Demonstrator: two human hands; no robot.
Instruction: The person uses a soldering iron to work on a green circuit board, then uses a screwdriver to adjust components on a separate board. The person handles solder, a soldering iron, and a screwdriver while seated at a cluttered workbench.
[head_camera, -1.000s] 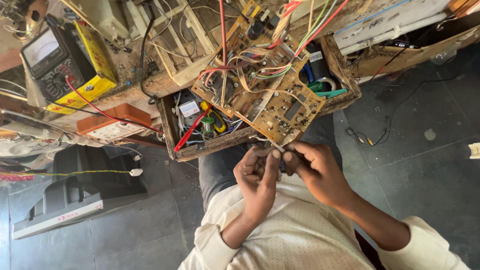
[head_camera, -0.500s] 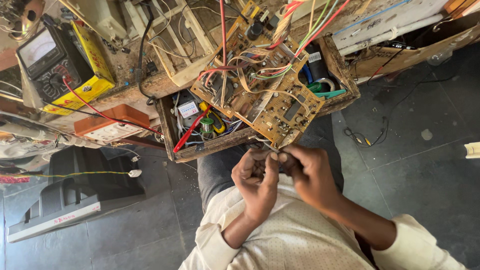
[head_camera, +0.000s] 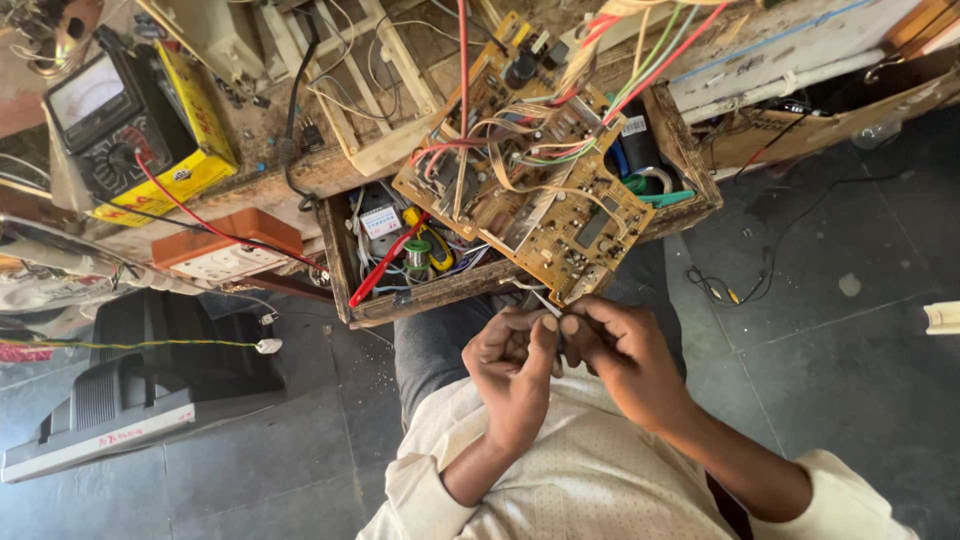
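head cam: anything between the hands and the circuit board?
Almost nothing. In the head view the left hand and right hand pinch together just below the circuit board; only a thin pale wire spans the short gap.

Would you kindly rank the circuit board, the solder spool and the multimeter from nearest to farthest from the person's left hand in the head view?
From the left hand:
1. Circuit board, just above it.
2. Solder spool, in the wooden tray, up-left.
3. Multimeter, far upper left.

floor (head_camera: 830, 380): dark grey tiles, daylit | workbench (head_camera: 760, 60): worn wood, cluttered | drawer (head_camera: 345, 270): open
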